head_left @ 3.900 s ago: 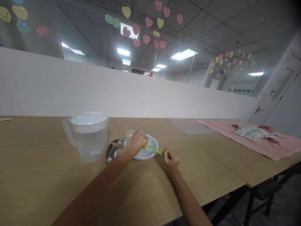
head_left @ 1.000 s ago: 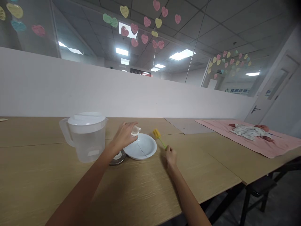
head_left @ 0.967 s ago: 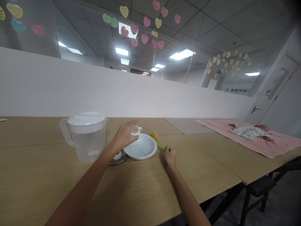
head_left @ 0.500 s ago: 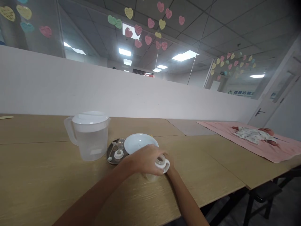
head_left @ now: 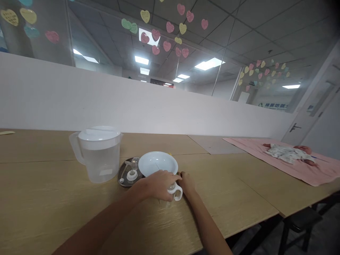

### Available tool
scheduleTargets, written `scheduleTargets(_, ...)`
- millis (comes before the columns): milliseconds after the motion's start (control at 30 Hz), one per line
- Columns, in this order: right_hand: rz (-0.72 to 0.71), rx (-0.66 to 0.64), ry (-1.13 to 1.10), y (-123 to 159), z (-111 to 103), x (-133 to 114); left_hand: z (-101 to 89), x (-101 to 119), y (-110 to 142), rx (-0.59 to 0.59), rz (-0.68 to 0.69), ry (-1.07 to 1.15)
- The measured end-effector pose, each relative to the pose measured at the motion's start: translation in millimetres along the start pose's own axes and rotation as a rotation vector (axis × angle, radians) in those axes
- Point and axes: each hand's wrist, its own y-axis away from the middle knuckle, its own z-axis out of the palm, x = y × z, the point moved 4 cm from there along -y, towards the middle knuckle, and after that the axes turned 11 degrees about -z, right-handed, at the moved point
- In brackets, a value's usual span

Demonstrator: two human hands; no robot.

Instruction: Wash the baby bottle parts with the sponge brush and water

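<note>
Feeding bottle (head_left: 172,190), clasped in the curled fingers of the left hand (head_left: 160,184) on the near side of the white bowl (head_left: 151,159), wants a steady, gentle grip; the right hand's (head_left: 187,181) fingers, just right of it, I cannot tell.

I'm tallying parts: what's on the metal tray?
A white ring, clear dome, pale strip and small white knob show on the metal tray; anything under the white bowl or left forearm is hidden.
</note>
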Motion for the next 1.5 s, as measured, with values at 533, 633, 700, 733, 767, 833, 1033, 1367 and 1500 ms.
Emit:
scheduleTargets(533, -0.302, 0.707, -0.537, 8.8, -31.5, -7.1, 32.5, -164.9, 44.8, 0.27, -0.731, -0.256)
scheduleTargets(633, -0.411, 0.658, -0.649, 11.0, -30.6, -15.9, 41.0, -174.6, 42.9, 0.204, -0.766, -0.24)
scheduleTargets(700, -0.427, 0.627, -0.729, 11.8, -29.3, -18.5, 43.9, -178.5, 41.2, 0.184, -0.792, -0.219)
scheduleTargets(733, -0.433, 0.607, -0.76, 11.9, -28.5, -19.5, 44.9, -179.5, 40.4, 0.178, -0.798, -0.211)
scheduleTargets(767, -0.441, 0.581, -0.781, 11.7, -27.6, -20.6, 45.9, -180.1, 39.7, 0.172, -0.801, -0.205)
scheduleTargets(833, -0.469, 0.524, -0.793, 11.0, -25.8, -23.6, 47.7, -180.6, 39.2, 0.157, -0.813, -0.194)
scheduleTargets(1033, -0.555, 0.328, -0.759, 6.8, -16.7, -33.7, 48.6, -182.4, 41.0, 0.124, -0.844, -0.185)
scheduleTargets(1367, -0.526, 0.245, -0.732, 2.8, -3.4, -35.3, 18.5, -163.8, 48.1, 0.275, -0.804, -0.238)
scheduleTargets(1500, -0.546, 0.262, -0.76, 4.4, -6.2, -38.8, -4.7, -147.9, 53.4, 0.603, -0.655, -0.122)
